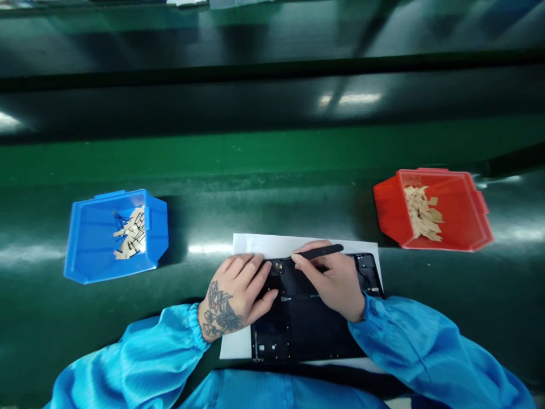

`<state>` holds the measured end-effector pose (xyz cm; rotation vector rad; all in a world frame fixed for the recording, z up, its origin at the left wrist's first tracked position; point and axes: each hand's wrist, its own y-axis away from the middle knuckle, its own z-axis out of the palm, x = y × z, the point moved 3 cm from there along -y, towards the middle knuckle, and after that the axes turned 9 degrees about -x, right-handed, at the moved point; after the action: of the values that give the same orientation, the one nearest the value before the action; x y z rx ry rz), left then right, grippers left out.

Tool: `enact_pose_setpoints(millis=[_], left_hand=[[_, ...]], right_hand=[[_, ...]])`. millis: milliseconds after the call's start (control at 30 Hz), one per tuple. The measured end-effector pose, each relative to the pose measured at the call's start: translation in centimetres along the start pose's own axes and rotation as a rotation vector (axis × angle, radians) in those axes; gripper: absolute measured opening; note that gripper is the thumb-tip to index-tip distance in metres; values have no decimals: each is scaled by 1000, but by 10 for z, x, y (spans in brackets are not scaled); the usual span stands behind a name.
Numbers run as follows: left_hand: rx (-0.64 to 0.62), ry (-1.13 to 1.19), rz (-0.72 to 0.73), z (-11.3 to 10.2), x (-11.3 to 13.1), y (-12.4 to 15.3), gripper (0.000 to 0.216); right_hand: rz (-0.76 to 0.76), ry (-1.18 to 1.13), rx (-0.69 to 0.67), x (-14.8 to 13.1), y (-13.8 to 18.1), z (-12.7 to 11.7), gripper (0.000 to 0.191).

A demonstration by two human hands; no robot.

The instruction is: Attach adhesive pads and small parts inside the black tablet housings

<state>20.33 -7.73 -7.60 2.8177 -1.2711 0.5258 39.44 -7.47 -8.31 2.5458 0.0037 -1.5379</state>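
Note:
A flat black device with its inside exposed (pixel 317 329), like an opened tablet, lies on a white sheet (pixel 236 346) in front of me. My left hand (pixel 234 295) rests along its left side, fingers stretched out and thumb apart, with the fingertips at the upper left edge. Black tweezers (pixel 321 251) are pinched in my right hand (pixel 334 278), above the device's upper part. Their thin tip points left, close to a small metallic part (pixel 279 266) near my left fingertips. Both hands hide parts of the device.
To the left stands a blue bin (pixel 91 244) with small beige pieces (pixel 131 234) and some thin black wires. A red bin (pixel 462 213) at the right contains pale paper-like pieces (pixel 421 213). The green work surface (pixel 204 199) extends back to a dark raised ledge (pixel 238 105).

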Motion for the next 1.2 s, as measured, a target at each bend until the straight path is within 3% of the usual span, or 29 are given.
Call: enact_pose_setpoints(millis=[633,867,1033,1200], left_hand=[[-131,-8,-73,8,1,-2,47],[-182,30,-125,5,3,-6,50],[-151,133,-111,5,-3,-4,43],[-146,147,-91,7,-6,-2,39]], right_hand=[[-238,162,96,-5,5,-5,6],[-183,52,113,-4,0,-7,5],[-66,-134,86,7,-2,-4,10],[-215,-247,1,1,-2,-2,11]])
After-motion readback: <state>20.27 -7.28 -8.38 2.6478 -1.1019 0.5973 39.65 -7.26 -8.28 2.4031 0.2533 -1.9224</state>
